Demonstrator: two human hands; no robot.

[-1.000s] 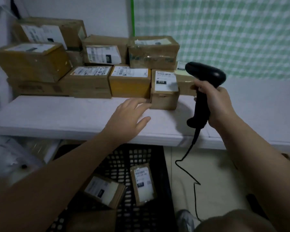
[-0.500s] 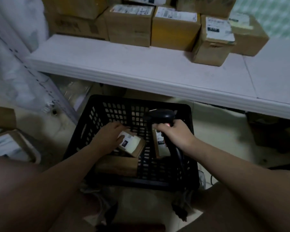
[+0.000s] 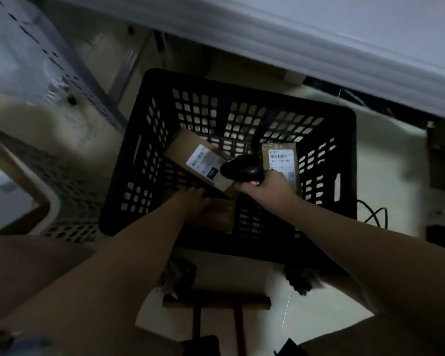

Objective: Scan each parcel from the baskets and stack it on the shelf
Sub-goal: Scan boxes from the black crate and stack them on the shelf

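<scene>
step: scan | your left hand [image 3: 193, 202] tilts parcel [image 3: 183, 146] label [image 3: 203, 163] up, finger hold unclear | right hand [image 3: 266, 187] wrapped round scanner [image 3: 242, 170], aimed there

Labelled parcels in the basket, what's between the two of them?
Head view: the black scanner, gripped by the right hand, sits between the tilted parcel and the right-side parcel.

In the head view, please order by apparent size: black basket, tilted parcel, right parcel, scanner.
1. black basket, clearly largest.
2. tilted parcel.
3. right parcel, partly hidden by the right hand, so 2 against 3 is unsure.
4. scanner, smallest.
</scene>
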